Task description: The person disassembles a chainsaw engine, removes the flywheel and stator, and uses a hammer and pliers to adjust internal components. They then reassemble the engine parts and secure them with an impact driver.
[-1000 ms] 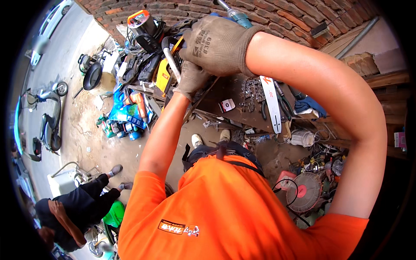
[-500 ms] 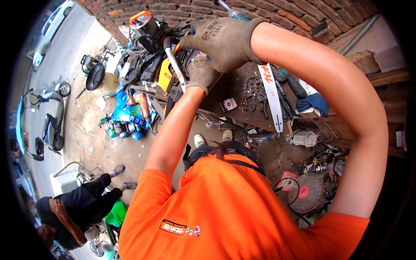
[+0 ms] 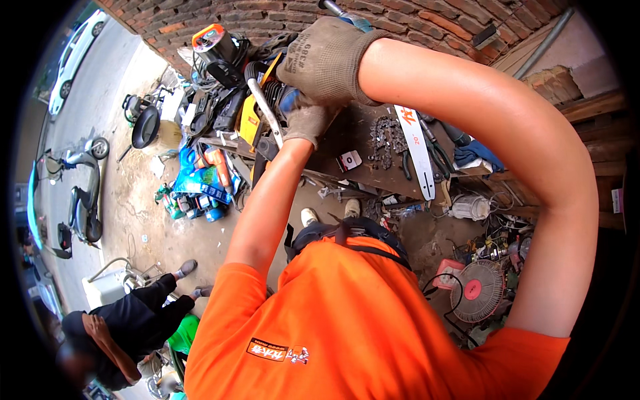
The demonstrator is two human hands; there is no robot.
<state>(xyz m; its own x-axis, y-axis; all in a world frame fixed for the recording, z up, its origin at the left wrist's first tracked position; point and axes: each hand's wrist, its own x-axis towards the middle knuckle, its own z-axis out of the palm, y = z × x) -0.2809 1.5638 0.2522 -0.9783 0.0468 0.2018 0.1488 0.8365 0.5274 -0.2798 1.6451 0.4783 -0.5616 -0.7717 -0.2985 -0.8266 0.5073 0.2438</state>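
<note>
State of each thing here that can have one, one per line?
left hand: gloved, on the chainsaw body
right hand: gloved, gripping a tool with a blue handle
chainsaw: on the bench, bar removed
guide bar: detached, lying flat
saw chain: off, heaped
fan: on the ground

Bright, even daylight — soft shadows, sharp centre — heavy fisheye bending and black corners.

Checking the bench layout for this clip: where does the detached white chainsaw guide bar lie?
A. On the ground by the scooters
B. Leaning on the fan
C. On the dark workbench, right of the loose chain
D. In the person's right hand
C: the white guide bar lies flat on the dark workbench, just right of the heaped loose chain.
</note>
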